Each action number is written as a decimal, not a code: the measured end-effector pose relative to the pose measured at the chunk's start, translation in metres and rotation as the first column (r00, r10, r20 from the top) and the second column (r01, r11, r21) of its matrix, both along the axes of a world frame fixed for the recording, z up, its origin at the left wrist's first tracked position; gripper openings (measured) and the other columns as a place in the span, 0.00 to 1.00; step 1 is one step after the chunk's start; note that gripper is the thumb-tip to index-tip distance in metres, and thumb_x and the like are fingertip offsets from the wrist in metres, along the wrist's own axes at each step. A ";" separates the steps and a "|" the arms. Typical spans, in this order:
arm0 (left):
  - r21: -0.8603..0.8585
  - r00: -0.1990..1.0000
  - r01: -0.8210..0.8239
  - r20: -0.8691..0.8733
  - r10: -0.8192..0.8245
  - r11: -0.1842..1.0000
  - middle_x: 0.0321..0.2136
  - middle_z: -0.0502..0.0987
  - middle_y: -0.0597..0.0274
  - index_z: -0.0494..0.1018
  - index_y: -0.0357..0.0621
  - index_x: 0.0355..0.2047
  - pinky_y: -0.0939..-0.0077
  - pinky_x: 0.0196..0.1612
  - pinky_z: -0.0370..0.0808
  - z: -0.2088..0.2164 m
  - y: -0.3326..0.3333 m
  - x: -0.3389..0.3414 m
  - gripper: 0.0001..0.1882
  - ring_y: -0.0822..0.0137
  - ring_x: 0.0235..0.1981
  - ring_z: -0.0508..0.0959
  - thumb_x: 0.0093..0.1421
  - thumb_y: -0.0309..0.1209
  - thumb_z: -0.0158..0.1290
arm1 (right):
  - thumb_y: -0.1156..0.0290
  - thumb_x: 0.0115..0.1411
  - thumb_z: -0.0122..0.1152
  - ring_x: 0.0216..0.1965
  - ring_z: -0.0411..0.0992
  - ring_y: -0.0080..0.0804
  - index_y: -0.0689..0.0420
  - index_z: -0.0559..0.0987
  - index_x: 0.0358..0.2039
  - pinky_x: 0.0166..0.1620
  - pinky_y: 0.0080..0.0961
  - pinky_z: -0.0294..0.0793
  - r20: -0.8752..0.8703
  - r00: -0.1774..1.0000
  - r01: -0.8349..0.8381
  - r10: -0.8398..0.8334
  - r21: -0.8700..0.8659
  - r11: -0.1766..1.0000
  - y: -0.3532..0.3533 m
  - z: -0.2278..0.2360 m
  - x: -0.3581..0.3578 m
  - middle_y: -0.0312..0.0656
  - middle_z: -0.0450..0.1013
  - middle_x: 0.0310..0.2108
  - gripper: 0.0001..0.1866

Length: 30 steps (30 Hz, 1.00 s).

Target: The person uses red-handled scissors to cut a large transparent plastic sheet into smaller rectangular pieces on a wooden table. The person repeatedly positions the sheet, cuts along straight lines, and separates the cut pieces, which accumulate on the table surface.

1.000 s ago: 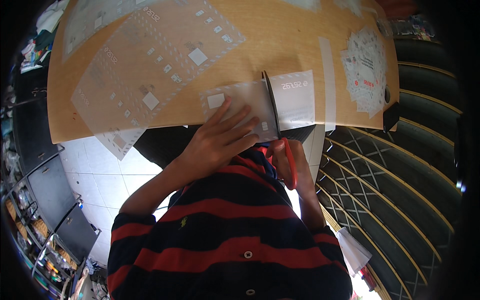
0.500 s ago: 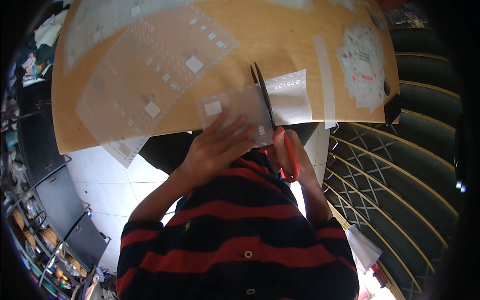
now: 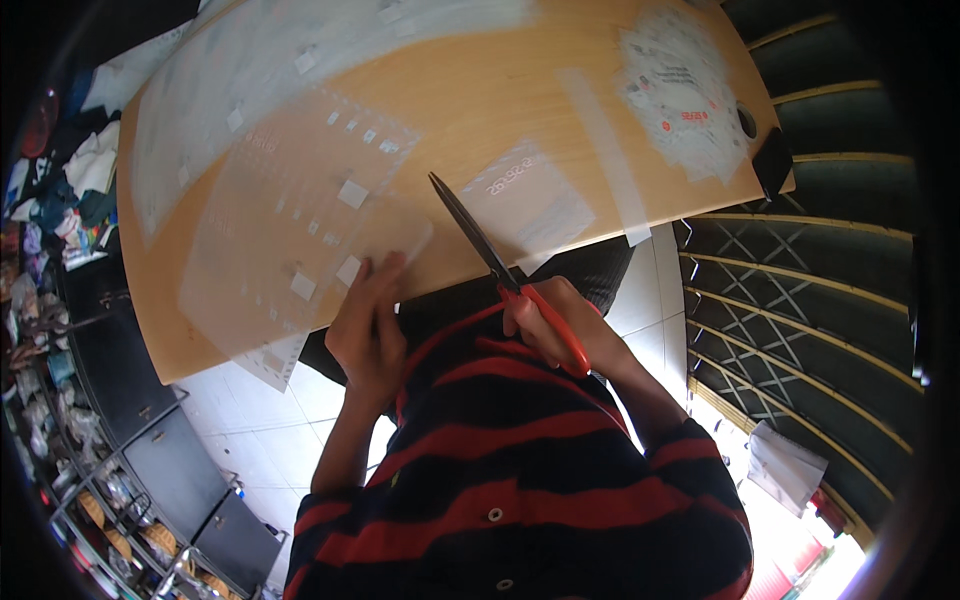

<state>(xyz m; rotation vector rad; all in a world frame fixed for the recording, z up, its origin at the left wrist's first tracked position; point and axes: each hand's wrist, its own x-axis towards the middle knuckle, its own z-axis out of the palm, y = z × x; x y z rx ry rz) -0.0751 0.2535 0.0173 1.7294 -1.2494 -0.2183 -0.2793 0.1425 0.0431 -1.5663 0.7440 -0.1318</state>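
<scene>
My right hand [image 3: 562, 312] grips red-handled scissors [image 3: 470, 227] at the table's front edge. Their dark blades point up and left and look closed or nearly so. Left of them, my left hand [image 3: 366, 335] has its fingers at a small translucent film piece [image 3: 412, 232] with a white square on it, smeared by motion. How the fingertips hold it is partly hidden. A second cut film piece [image 3: 535, 200], with pale print, lies on the table to the right of the blades. Further left is a larger translucent film sheet [image 3: 270, 215] with white squares, overhanging the front edge.
The wooden table [image 3: 500, 110] carries more film [image 3: 230, 80] along its far left and a pile of printed clear pieces [image 3: 685, 100] at far right. A pale tape strip [image 3: 605, 150] crosses it. Black cabinets [image 3: 165, 455] stand left, a folding metal gate [image 3: 800, 290] right.
The scissors have come away from the film, swinging left. My left hand has shifted left with the piece bearing the white square, now apart from the printed piece. The whole view has turned somewhat.
</scene>
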 end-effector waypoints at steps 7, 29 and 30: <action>0.166 0.885 0.361 0.247 -0.393 0.918 0.59 0.69 0.48 0.72 0.41 0.52 0.36 0.64 0.54 0.005 -0.063 -0.040 0.22 0.45 0.63 0.65 0.56 0.29 0.59 | 0.37 0.67 0.36 0.14 0.69 0.35 0.63 0.76 0.22 0.23 0.31 0.68 0.163 0.981 0.116 -0.103 -0.074 0.990 -0.008 0.008 -0.043 0.41 0.65 0.11 0.39; -0.218 0.639 0.420 -0.619 -0.458 0.881 0.39 0.77 0.57 0.70 0.33 0.45 0.76 0.38 0.78 0.050 -0.319 -0.086 0.17 0.69 0.39 0.78 0.55 0.19 0.59 | 0.21 0.54 0.38 0.09 0.63 0.20 0.67 0.76 0.22 0.16 0.19 0.61 0.286 0.839 0.486 -0.463 -0.011 0.874 -0.009 -0.001 -0.129 0.31 0.61 0.07 0.51; -0.237 0.632 0.433 -0.609 -0.480 0.870 0.40 0.77 0.56 0.69 0.33 0.47 0.75 0.38 0.78 0.033 -0.341 -0.095 0.19 0.68 0.39 0.78 0.54 0.19 0.59 | 0.22 0.55 0.39 0.10 0.64 0.21 0.67 0.76 0.22 0.16 0.19 0.62 0.279 0.842 0.484 -0.463 -0.007 0.875 -0.006 -0.004 -0.132 0.32 0.62 0.07 0.50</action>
